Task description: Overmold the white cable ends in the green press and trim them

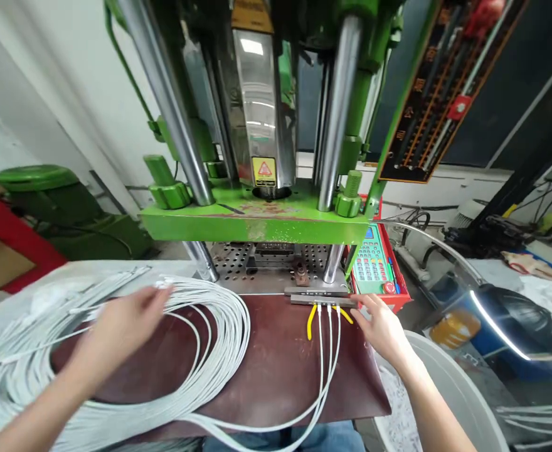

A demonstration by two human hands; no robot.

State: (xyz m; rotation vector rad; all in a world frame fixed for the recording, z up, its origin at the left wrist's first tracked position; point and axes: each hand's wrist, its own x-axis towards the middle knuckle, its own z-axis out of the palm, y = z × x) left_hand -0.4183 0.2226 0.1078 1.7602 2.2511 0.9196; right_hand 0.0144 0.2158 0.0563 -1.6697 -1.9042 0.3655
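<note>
Mfg wkshp w/ grn press (257, 231)

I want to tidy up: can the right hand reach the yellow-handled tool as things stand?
Probably yes: the right hand is close by, near the metal bars, and the nearer yellow handle lies mostly uncovered, though white cables run beside it.

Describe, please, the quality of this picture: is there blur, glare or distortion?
Head view: left hand softened, apparently by motion blur, right hand sharper; head view: white glare on the shiny metal housing; head view: press columns splay outward toward the top, suggesting wide-angle distortion.
</note>
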